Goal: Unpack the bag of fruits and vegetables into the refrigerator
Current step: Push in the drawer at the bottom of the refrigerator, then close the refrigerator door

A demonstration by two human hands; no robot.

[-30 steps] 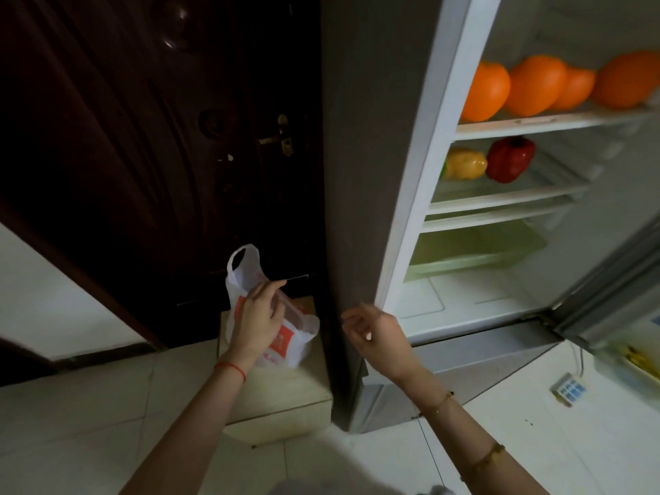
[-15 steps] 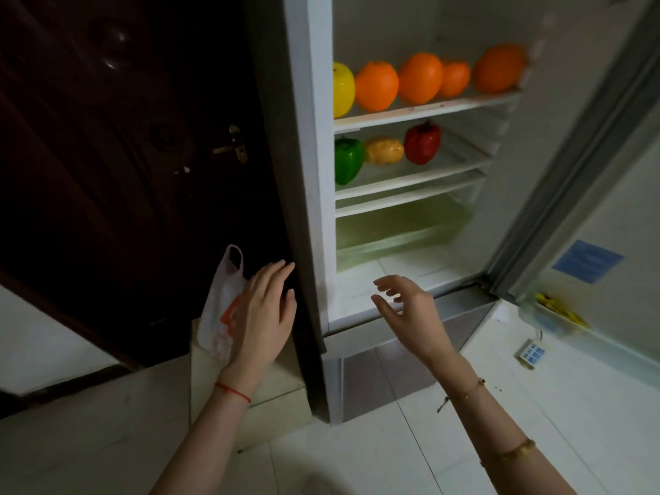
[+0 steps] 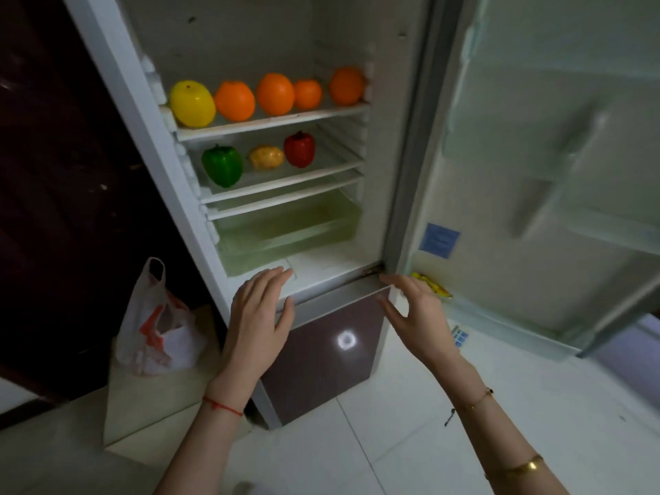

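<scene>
Beside your refrigerator (image 3: 118,83) with its smooth white plastic lining, you see a thin, crinkled plastic bag (image 3: 157,326), while below its open compartment a glossy brown lower door (image 3: 321,369) mirrors a light, and under it lie smooth, faintly shiny white floor tiles (image 3: 410,441).

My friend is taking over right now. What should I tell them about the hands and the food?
Left hand: open, holds nothing, in front of the fridge's lower edge.
Right hand: open, holds nothing, near the door hinge.
Top shelf: a yellow fruit and four oranges.
Shelf below: green pepper, potato, red pepper.
Crisper drawer: looks empty.
Plastic bag: on a box beside the fridge, looks slack; contents not visible.
Left: check the bag, then close the door.
</scene>
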